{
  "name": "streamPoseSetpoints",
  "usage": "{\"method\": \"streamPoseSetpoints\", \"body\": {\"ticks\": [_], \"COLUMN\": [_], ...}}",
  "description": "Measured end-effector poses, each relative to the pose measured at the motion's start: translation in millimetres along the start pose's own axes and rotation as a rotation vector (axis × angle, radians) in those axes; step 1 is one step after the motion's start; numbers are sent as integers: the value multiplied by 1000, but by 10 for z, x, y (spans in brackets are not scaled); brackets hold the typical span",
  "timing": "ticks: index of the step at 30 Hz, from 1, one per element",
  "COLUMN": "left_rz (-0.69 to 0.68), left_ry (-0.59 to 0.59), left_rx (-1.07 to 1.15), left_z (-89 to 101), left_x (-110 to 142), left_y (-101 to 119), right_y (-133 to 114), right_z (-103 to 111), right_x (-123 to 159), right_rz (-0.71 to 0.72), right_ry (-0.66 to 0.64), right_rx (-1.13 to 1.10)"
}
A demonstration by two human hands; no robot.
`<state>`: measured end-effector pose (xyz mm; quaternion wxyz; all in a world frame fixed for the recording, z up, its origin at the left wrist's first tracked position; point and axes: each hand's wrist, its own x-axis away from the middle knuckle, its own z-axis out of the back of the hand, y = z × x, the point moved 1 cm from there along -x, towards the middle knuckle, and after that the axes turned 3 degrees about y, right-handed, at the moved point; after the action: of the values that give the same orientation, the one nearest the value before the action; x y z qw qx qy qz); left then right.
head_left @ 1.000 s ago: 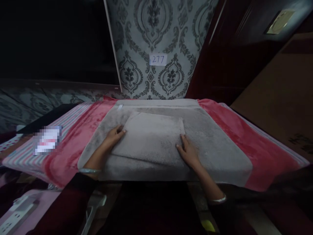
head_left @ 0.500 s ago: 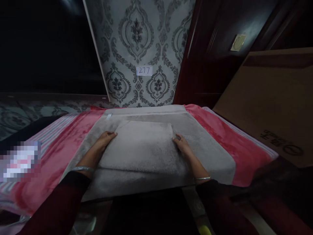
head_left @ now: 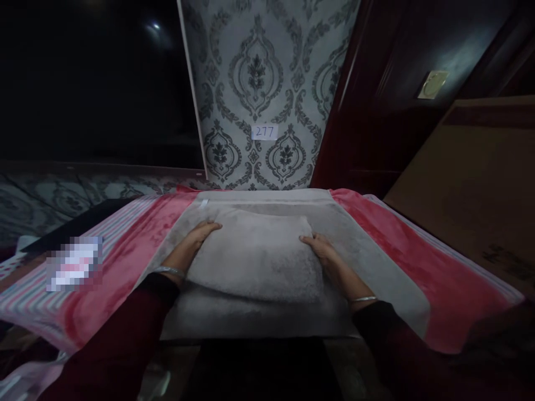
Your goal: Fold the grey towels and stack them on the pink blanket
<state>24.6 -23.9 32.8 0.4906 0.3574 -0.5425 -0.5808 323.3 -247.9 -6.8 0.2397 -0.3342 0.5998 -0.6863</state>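
Note:
A folded grey towel (head_left: pixel 254 256) lies on a larger grey towel (head_left: pixel 376 262) spread flat over a pink blanket (head_left: pixel 121 256). My left hand (head_left: pixel 197 236) holds the folded towel's left side, thumb on top and fingers curled under the edge. My right hand (head_left: pixel 324 252) holds its right side the same way. The towel bulges in the middle, and a shadow shows under its near edge, so it looks slightly raised. Both wrists wear a thin bangle above dark red sleeves.
A striped cloth (head_left: pixel 29 289) shows under the blanket at the left. A large cardboard box (head_left: pixel 468 189) stands at the right. Patterned wallpaper with a small label "277" (head_left: pixel 264 132) rises behind, beside a dark door (head_left: pixel 388 111).
Both hands have slid from the near corners to the towel's far sides and closed on its edges. The towel now bulges and its near edge has lifted a little.

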Motion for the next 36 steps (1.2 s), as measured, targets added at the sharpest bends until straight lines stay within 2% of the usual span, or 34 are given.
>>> {"method": "streamPoseSetpoints", "body": {"ticks": [4, 8, 10, 12, 14, 16, 19, 22, 25, 29, 36], "left_rz": [-30, -130, -151, -81, 98, 245, 264, 266, 231, 194, 51], "left_ry": [-106, -171, -161, -163, -203, -263, -307, -289, -254, -179, -1], "left_rx": [129, 349, 395, 379, 320, 286, 298, 311, 369, 361, 296], "left_z": [6, -3, -63, -157, -255, -318, -323, -280, -255, -272, -316], "left_x": [183, 472, 628, 757, 841, 872, 831, 734, 625, 525, 441], "left_y": [182, 295, 225, 33, -241, -505, -729, -748, -672, -597, -629], "right_y": [-460, -1006, -1185, -1221, -1090, -827, -361, -11, 155, 204, 230], "right_z": [140, 305, 323, 270, 144, -35, -324, -538, -630, -623, -594], "right_x": [-149, -456, -633, -776, -851, -850, -726, -530, -369, -296, -319], "right_rz": [169, 275, 339, 389, 404, 385, 415, 524, 657, 698, 693], "right_ry": [-93, -115, -70, 31, 122, 135, 89, 24, 28, 83, 60], "right_rx": [190, 356, 473, 650, 834, 919, 1005, 1177, 1359, 1381, 1323]}}
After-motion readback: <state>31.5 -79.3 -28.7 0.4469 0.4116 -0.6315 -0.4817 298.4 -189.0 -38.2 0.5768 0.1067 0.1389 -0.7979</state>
